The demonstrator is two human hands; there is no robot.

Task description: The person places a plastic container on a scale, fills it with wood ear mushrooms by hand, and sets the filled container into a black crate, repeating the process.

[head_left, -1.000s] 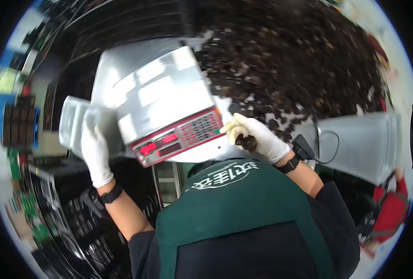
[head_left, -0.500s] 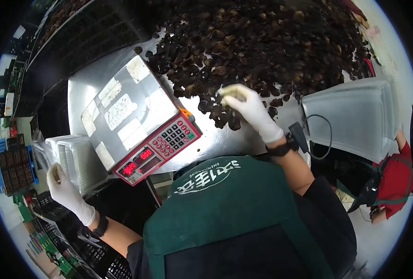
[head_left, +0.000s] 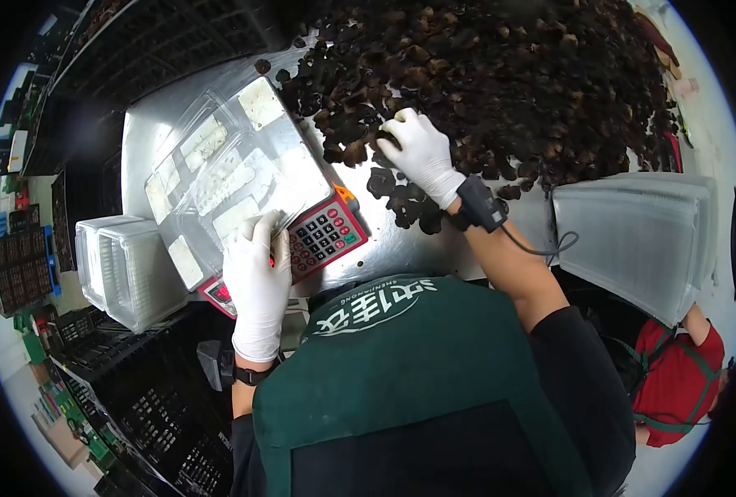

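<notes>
My left hand [head_left: 258, 273], in a white glove, holds the near edge of a clear plastic tray [head_left: 219, 174] that lies on the platform of a red-faced electronic scale [head_left: 322, 236]. My right hand [head_left: 416, 153], also gloved, rests palm down in a large heap of dark dried fungus [head_left: 484, 79] spread over the metal table [head_left: 393, 248]. Its fingers curl into the pieces at the heap's near edge. A black device is strapped to each wrist, the right one with a cable.
A stack of clear plastic trays [head_left: 127, 269] stands left of the scale. Another stack of trays [head_left: 633, 236] sits at the right. Dark crates [head_left: 136, 398] fill the floor at lower left. A person in red [head_left: 674, 381] is at lower right.
My left hand came up from the stack at the left and set a clear tray on the scale. My right hand stayed in the fungus heap, shifting slightly left.
</notes>
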